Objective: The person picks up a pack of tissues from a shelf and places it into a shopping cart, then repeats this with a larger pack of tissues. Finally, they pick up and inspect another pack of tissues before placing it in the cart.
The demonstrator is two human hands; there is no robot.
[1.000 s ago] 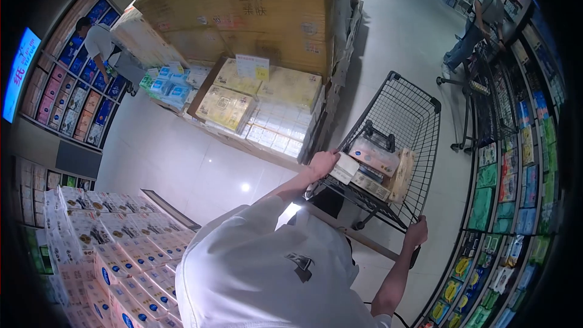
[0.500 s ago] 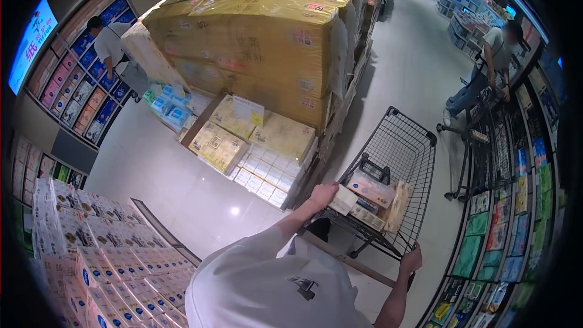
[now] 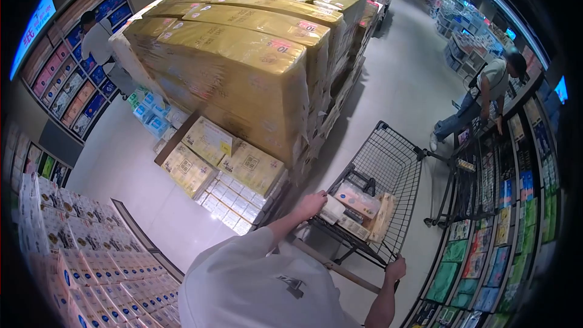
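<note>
Hands (image 3: 313, 202) grip the black wire-mesh cart (image 3: 388, 164).

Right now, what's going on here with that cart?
A person in a white shirt holds a shopping cart with both hands, the left hand and right hand at its near corners. Several packs lie in the cart. It stands in a shop aisle beside a tall stack of yellow cartons. Another shopper leans toward shelves ahead.

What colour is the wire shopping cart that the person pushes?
The wire shopping cart is black; head view.
</note>
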